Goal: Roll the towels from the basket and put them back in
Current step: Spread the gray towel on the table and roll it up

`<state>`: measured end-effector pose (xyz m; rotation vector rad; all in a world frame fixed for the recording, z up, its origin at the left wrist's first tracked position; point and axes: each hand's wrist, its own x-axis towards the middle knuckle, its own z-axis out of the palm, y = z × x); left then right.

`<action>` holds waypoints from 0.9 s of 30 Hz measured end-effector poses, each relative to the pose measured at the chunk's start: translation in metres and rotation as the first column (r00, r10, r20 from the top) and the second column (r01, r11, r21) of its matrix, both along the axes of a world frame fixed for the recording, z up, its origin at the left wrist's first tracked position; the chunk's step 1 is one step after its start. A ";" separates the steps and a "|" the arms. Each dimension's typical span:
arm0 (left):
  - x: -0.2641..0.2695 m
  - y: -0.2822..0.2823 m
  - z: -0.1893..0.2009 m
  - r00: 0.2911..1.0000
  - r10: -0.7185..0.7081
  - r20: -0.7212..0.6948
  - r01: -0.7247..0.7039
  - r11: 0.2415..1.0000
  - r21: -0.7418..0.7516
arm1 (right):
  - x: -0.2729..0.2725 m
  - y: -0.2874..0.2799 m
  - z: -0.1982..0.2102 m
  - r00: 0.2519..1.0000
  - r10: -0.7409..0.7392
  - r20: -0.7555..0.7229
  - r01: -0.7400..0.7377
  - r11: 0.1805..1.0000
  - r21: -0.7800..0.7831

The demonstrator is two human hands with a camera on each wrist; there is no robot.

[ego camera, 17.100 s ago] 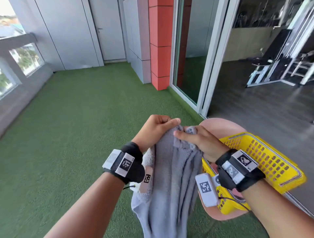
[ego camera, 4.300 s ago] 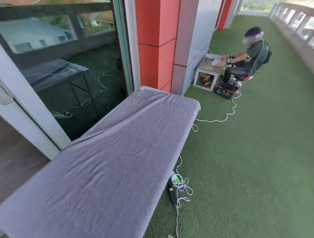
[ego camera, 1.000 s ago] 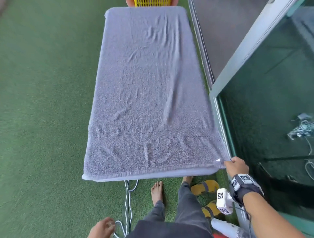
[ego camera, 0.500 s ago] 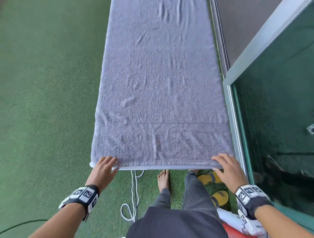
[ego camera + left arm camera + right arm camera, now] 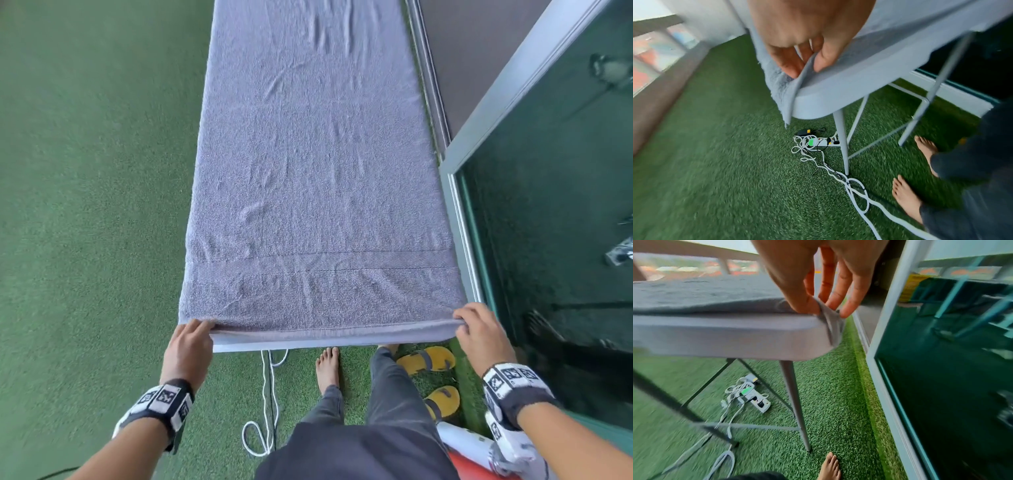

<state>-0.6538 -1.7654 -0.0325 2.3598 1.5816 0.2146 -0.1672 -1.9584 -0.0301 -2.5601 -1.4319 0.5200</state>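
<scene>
Grey towel (image 5: pixel 315 164) spread flat along the white table (image 5: pixel 830 95), near hem at the table's end. Left hand (image 5: pixel 187 346) pinching the near left corner, right hand (image 5: pixel 479 334) pinching the near right. Below, white cable (image 5: pixel 851 183) over green turf (image 5: pixel 85 205).

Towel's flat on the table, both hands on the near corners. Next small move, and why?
Probably turn the near hem over, away from the body, to start the roll. The grey towel lies spread flat along the table, unrolled, and the left hand and right hand each pinch a near corner.
</scene>
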 end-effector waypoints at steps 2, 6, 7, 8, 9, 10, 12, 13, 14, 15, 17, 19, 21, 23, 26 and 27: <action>0.002 -0.003 0.006 0.992 0.106 0.075 -0.107 0.994 0.002 | 0.000 -0.001 0.002 0.996 -0.081 -0.031 0.082 0.996 0.036; 0.000 -0.004 0.015 0.943 0.256 0.211 -0.258 0.966 -0.019 | -0.001 -0.004 0.005 0.988 -0.154 -0.001 0.151 0.970 0.191; -0.001 -0.006 0.016 0.936 0.262 0.234 -0.263 0.964 -0.027 | 0.000 -0.007 0.004 0.988 -0.151 0.011 0.146 0.967 0.208; -0.003 -0.006 0.015 0.935 0.255 0.245 -0.253 0.967 -0.036 | 0.001 -0.009 0.002 0.990 -0.136 0.030 0.127 0.971 0.205; -0.004 -0.007 0.014 0.939 0.242 0.244 -0.239 0.970 -0.045 | 0.001 -0.012 0.000 0.991 -0.117 0.056 0.105 0.978 0.182; -0.006 -0.006 0.013 0.946 0.226 0.232 -0.219 0.974 -0.055 | 0.001 -0.015 -0.002 0.991 -0.101 0.088 0.087 0.985 0.152; -0.011 -0.003 0.009 0.967 0.180 0.180 -0.171 0.983 -0.066 | 0.001 -0.015 -0.003 0.985 -0.081 0.154 0.064 0.991 0.114; -0.013 0.000 0.008 0.977 0.154 0.148 -0.146 0.987 -0.061 | 0.002 -0.012 -0.002 0.980 -0.082 0.180 0.062 0.991 0.115; -0.013 0.004 0.006 0.984 0.139 0.108 -0.133 0.989 -0.058 | 0.003 -0.007 -0.001 0.976 -0.091 0.196 0.070 0.991 0.115; -0.012 0.009 0.004 0.989 0.136 0.061 -0.132 0.989 -0.066 | 0.005 -0.001 -0.001 0.974 -0.104 0.203 0.084 0.991 0.105; -0.008 0.017 0.000 0.990 0.141 -0.030 -0.143 0.983 -0.117 | 0.008 0.011 -0.002 0.973 -0.121 0.197 0.110 0.992 0.067; -0.004 0.024 -0.001 0.976 0.177 -0.125 -0.195 0.969 -0.154 | 0.009 0.022 -0.005 0.969 -0.140 0.202 0.139 0.990 0.015; -0.002 0.025 0.000 0.949 0.252 -0.188 -0.282 0.946 -0.158 | 0.007 0.025 -0.004 0.959 -0.177 0.223 0.181 0.983 -0.001; 0.002 0.018 0.003 0.930 0.331 -0.159 -0.350 0.931 -0.105 | 0.000 0.024 0.001 0.948 -0.221 0.230 0.216 0.975 0.047; 0.009 -0.003 0.001 0.969 0.248 -0.021 -0.249 0.968 -0.033 | -0.023 0.020 0.004 0.989 -0.094 0.118 0.082 0.992 0.100; 0.010 -0.010 -0.002 0.984 0.176 0.023 -0.175 0.984 -0.017 | -0.031 0.018 0.003 0.998 0.000 0.063 -0.005 0.997 0.082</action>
